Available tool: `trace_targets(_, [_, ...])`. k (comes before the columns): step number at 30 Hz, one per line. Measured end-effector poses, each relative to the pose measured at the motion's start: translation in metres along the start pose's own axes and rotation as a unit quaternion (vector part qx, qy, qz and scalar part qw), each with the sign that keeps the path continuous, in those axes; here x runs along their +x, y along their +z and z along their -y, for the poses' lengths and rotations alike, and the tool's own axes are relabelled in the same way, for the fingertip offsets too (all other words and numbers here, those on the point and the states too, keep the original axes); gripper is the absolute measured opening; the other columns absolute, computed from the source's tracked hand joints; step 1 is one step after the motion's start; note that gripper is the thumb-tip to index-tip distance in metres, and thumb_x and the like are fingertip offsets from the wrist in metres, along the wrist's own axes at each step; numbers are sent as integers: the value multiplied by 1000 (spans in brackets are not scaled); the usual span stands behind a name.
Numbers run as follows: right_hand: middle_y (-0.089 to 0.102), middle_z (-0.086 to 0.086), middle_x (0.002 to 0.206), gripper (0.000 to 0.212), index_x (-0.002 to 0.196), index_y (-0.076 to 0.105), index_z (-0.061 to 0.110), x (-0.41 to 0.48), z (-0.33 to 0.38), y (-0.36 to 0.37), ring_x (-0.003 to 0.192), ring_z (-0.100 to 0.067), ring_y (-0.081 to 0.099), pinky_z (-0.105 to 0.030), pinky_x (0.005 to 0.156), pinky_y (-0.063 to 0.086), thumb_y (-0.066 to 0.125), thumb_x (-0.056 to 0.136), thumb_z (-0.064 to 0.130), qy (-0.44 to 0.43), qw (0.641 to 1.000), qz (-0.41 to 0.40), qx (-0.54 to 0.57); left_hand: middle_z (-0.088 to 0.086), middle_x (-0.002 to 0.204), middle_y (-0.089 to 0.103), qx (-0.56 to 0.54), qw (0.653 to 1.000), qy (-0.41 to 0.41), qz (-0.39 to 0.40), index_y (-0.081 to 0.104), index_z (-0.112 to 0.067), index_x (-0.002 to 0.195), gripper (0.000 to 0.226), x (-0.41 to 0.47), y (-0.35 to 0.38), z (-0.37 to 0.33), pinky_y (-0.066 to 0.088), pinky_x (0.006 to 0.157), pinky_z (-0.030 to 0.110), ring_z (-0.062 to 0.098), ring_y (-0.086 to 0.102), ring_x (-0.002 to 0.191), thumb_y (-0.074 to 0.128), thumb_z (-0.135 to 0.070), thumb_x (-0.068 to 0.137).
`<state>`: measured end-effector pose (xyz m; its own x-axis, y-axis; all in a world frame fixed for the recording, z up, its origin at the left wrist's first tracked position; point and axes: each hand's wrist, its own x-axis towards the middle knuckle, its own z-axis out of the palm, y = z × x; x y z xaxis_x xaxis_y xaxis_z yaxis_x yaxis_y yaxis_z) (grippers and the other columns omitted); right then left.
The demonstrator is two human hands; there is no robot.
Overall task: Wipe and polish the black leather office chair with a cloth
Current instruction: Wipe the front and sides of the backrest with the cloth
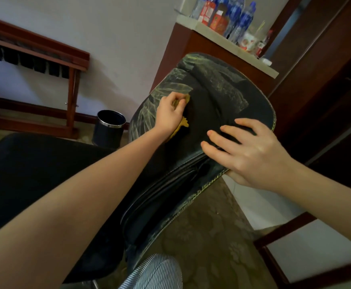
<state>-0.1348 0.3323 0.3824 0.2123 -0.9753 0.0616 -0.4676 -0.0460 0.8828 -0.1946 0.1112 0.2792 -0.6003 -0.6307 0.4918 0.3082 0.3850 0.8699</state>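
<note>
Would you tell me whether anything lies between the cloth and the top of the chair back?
Nothing visible does. The left hand holds the yellow cloth directly on the chair back, and the leather up to the top edge is bare. The right hand rests lower, by the side edge.

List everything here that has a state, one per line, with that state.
left hand: grips the cloth, pressing it on the chair back.
cloth: bunched under the left hand.
right hand: fingers flat on the chair back.
chair back: streaked with pale smears.
bin: upright, no lid.
</note>
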Motion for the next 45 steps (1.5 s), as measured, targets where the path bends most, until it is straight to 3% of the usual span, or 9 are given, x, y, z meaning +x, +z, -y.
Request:
trace_targets(7, [67,-14,111,37,111,65,10,0,1,0,96,-31,65,-44,91,35,41,84,18,-15,1000,11,-16,8,115,56,-14,998,-52,20,60,-22,104,12,-65,-23,5,31,89,20,14,46,110,52,-21,95])
trace_targets(10, [67,-14,110,36,111,65,10,-1,2,-1,95,-31,66,-44,90,36,42,84,18,-18,1000,8,-15,5,111,56,-29,999,-35,29,58,-27,100,10,-91,-32,-13,34,91,18,9,46,105,53,-21,94])
trace_targets(14, [67,-14,111,36,111,64,10,-1,1,-2,95,-32,65,-44,90,36,43,83,19,-24,1000,5,-17,-2,103,59,-40,998,34,35,61,-23,103,13,-103,-34,-38,29,83,1,2,45,97,54,-18,93])
trace_targets(18, [68,-14,108,37,109,66,9,0,1,-3,93,-32,66,-44,89,36,39,86,17,-17,1000,-3,-7,-9,97,58,-46,994,99,25,62,-16,103,14,-87,-26,-54,32,83,5,4,46,96,53,-14,93])
trace_targets(21, [68,-14,107,35,108,67,9,1,0,-2,92,-31,67,-44,88,37,40,87,16,-20,1000,-6,-8,-5,98,58,-32,991,128,19,61,-14,104,15,-63,-15,-54,35,83,16,6,45,95,50,-14,94])
trace_targets(25, [68,-14,108,32,108,67,9,-1,-2,1,93,-30,66,-44,88,39,42,89,14,-25,1000,-15,-12,8,106,55,-11,996,80,22,58,-13,107,17,-26,-1,-37,35,86,26,14,45,97,46,-17,97])
trace_targets(33, [68,-12,109,31,109,67,10,-1,-2,5,94,-29,66,-43,87,45,43,89,15,-30,999,-19,-10,12,112,53,12,999,-50,4,57,-13,107,17,-6,0,16,36,95,35,28,47,109,44,-18,97])
trace_targets(38, [68,-12,108,33,108,67,10,-2,-1,5,93,-29,67,-42,87,44,40,90,14,-24,999,-18,-11,8,112,57,41,996,-75,4,59,-12,109,19,-33,-16,40,32,86,25,21,49,108,45,-18,97])
trace_targets(45, [68,-13,108,38,108,67,9,1,1,1,91,-30,67,-43,88,38,35,89,13,-26,999,-15,-16,6,120,49,-7,987,-163,-2,58,-18,114,21,-91,-41,38,35,97,31,19,46,112,45,-22,98])
